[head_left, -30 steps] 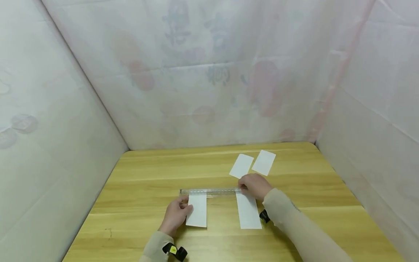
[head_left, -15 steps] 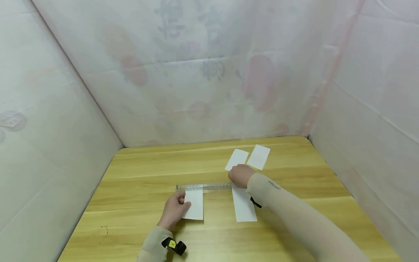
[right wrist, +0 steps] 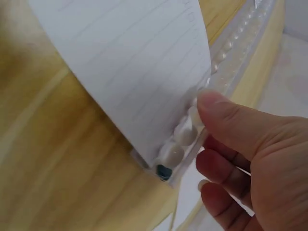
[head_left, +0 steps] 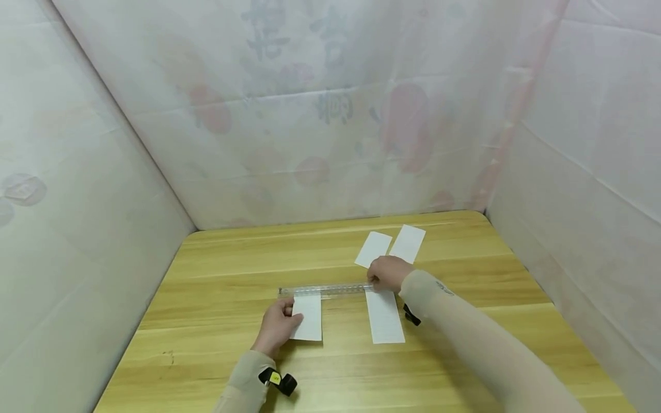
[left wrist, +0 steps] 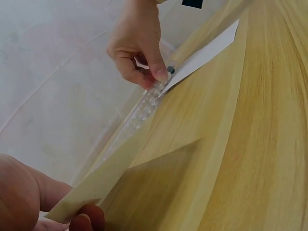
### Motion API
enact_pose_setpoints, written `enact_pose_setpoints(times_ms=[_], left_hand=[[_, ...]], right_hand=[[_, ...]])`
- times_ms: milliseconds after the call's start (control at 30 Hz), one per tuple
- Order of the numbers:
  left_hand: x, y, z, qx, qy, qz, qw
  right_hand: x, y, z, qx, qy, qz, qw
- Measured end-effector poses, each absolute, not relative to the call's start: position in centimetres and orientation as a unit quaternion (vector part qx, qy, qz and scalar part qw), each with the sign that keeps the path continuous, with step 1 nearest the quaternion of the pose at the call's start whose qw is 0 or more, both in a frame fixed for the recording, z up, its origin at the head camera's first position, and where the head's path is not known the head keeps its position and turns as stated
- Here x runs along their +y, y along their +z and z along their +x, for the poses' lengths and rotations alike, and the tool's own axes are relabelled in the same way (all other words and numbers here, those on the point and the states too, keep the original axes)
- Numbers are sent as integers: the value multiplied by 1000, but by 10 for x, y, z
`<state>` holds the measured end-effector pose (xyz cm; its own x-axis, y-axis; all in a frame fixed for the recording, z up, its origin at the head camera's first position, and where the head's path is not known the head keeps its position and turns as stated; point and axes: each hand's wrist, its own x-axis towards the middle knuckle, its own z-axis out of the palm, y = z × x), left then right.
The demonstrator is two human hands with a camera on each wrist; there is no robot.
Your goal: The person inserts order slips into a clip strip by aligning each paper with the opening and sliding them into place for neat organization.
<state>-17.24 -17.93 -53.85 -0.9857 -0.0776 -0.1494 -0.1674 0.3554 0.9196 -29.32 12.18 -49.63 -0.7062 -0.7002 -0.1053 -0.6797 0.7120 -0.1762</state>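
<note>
Sleeves (head_left: 247,376), pale, enter at the near side; we record a black wristband (head_left: 277,381) by the left cuff. Left hand (head_left: 273,328) pinches the left slip (head_left: 310,321) at its outer long edge, thumb on top; the left wrist view shows that slip partly raised, with a shadow beneath. Right slip (head_left: 385,321), faintly ruled, lies on the table (head_left: 222,298).

Strip (head_left: 343,290), clear with a row of round cells, runs crosswise at the far ends of both slips and appears to overlap them. Right hand (head_left: 391,273) pinches its right end between thumb and curled fingers.

Handling, our estimate: strip very light, fairly stiff lengthwise, smooth enough to slide; the cells could dent under a hard squeeze, so we favour holding its flat edges near the ends. Slips are light, bend easily and may crease; we favour a gentle edge pinch.

Containers: the cells come closest. We cannot tell whether they are hollow or hold anything; a dark patch marks the end one, near the right thumb.

Beyond, two far slips (head_left: 408,242) lie side by side, before a printed curtain (head_left: 289,160).
</note>
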Motion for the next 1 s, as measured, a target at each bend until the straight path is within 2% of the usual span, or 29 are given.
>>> enact_pose_setpoints(times_ms=[200,467,1000], left_hand=[[-177,-541,-174,822,562,-78,39],[-175,-543,-175,820,564,-86,43],[-171,-542,-178,822,563,-62,62]], right_hand=[[132,-503,-292,920,-80,-378,71],[138,-498,-288,922,-119,-358,87],[133,-498,-289,923,-73,-375,39]])
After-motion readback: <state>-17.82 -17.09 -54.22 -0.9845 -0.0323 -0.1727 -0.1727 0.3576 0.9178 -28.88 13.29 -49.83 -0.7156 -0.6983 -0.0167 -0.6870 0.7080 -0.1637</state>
